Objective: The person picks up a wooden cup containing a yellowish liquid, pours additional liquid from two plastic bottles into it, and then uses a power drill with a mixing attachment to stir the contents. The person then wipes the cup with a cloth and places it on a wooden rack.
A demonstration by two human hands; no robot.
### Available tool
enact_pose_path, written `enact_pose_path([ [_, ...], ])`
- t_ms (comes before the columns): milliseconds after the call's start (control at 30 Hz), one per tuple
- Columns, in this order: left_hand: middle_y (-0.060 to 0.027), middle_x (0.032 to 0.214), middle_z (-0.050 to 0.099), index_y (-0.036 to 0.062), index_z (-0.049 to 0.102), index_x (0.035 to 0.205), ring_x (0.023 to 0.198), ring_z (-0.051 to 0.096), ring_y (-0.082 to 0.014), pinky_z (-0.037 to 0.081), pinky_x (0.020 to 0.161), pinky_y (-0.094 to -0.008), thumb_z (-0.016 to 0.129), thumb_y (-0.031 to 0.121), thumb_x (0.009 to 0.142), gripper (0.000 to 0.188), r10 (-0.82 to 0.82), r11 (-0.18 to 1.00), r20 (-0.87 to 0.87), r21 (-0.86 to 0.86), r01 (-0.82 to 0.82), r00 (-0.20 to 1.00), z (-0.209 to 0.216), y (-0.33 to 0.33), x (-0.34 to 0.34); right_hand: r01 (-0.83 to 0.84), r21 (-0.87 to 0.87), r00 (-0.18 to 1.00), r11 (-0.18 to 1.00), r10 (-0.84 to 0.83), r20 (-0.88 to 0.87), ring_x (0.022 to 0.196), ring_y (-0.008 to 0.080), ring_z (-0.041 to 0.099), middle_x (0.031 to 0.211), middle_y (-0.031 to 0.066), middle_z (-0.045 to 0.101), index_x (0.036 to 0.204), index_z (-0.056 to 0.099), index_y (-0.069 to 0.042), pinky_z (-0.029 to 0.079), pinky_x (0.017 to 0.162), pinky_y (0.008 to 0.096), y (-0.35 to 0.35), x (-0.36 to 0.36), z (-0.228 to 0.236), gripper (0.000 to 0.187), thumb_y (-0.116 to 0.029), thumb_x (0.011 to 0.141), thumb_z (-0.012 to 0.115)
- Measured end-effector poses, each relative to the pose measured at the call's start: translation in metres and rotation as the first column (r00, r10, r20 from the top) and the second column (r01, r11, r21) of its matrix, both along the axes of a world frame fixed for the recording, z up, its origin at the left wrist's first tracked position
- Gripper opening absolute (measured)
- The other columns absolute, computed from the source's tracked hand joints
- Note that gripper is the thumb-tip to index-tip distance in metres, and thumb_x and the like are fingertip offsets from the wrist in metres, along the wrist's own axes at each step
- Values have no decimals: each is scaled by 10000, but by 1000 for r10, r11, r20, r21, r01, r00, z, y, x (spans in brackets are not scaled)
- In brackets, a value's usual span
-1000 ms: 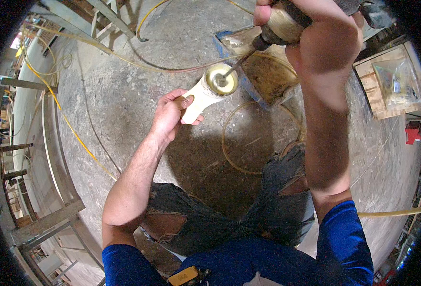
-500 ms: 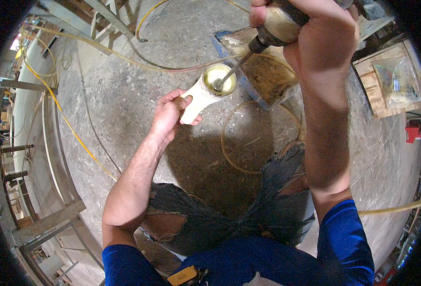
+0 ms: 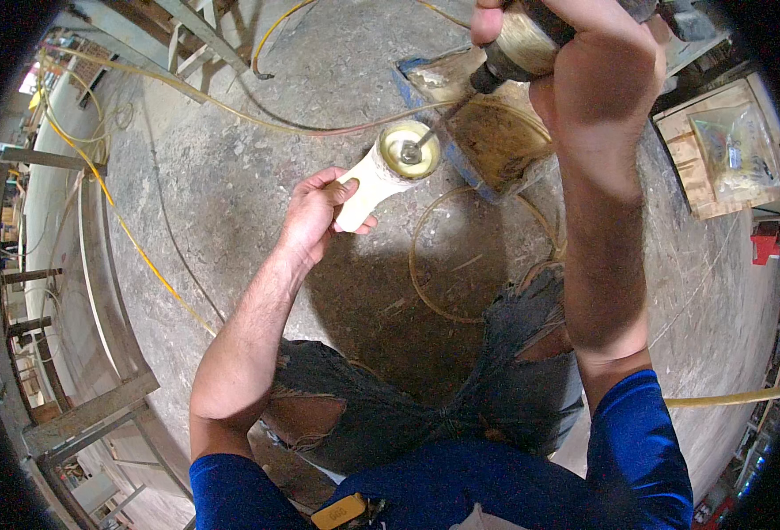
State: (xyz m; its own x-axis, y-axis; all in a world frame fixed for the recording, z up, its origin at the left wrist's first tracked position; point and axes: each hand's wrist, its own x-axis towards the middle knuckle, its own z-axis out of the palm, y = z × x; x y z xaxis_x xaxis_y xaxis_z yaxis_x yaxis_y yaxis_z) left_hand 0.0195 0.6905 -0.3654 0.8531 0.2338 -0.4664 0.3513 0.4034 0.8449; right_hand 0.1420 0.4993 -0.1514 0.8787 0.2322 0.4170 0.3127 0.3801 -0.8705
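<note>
My left hand is wrapped round a white tube-like container, tilted with its open round mouth up and to the right. Pale, creamy stuff coats the inside of the mouth. At the upper right my right hand grips a power drill, whose rear part is cut off by the top edge. From its dark chuck a thin metal shaft runs down and left. The rounded tip of the shaft sits inside the container's mouth.
A blue-edged tray with brown residue lies on the concrete floor beyond the container. Yellow hoses cross the floor. Metal frames line the left side. A wooden board with a plastic bag is at right.
The container and the drill have shifted slightly to the right. The tip of the shaft remains in the mouth, and the pale stuff around it looks different.
</note>
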Motion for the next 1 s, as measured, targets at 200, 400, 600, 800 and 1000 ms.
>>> enact_pose_path([
  [200, -169, 893, 706, -30, 605, 1080, 634, 715, -260, 626, 537, -346, 545, 100, 1010, 159, 21, 1000, 9, 13, -21, 1000, -3, 1, 0, 21, -18, 999, 1000, -22, -29, 542, 139, 605, 688, 64, 631, 846, 654, 6, 500, 515, 258, 1, -2, 3, 135, -120, 844, 701],
  [400, -173, 887, 704, -36, 602, 1072, 629, 713, -259, 626, 540, -341, 535, 98, 1013, 161, 31, 999, 5, 33, -31, 1000, -2, 1, 0, 26, -33, 999, 999, -27, -43, 540, 137, 610, 683, 64, 636, 847, 656, 3, 507, 514, 258, 2, -6, 6, 136, -121, 838, 711],
  [600, -162, 918, 730, -4, 626, 1090, 644, 719, -255, 621, 553, -349, 575, 139, 1005, 174, 12, 999, 3, 32, -12, 1000, -5, 1, 0, 88, -27, 996, 996, -89, -26, 533, 134, 615, 683, 65, 646, 845, 658, -5, 506, 504, 241, 7, -7, 5, 115, -102, 834, 718],
  [800, -164, 923, 728, -7, 624, 1094, 643, 717, -251, 620, 554, -344, 574, 138, 1007, 177, 27, 999, 9, 40, -27, 1000, -6, 3, 0, 37, -13, 999, 999, -37, 9, 524, 134, 612, 683, 62, 644, 843, 658, -6, 504, 501, 239, 3, -5, 3, 111, -101, 839, 713],
  [1000, -162, 888, 712, -17, 617, 1064, 627, 709, -246, 615, 534, -340, 545, 107, 1011, 153, 42, 997, 12, 60, -43, 999, 0, -1, 1, 58, -16, 998, 998, -59, -34, 524, 146, 609, 684, 71, 639, 840, 654, -4, 499, 500, 258, 6, -8, 6, 103, -94, 841, 705],
])
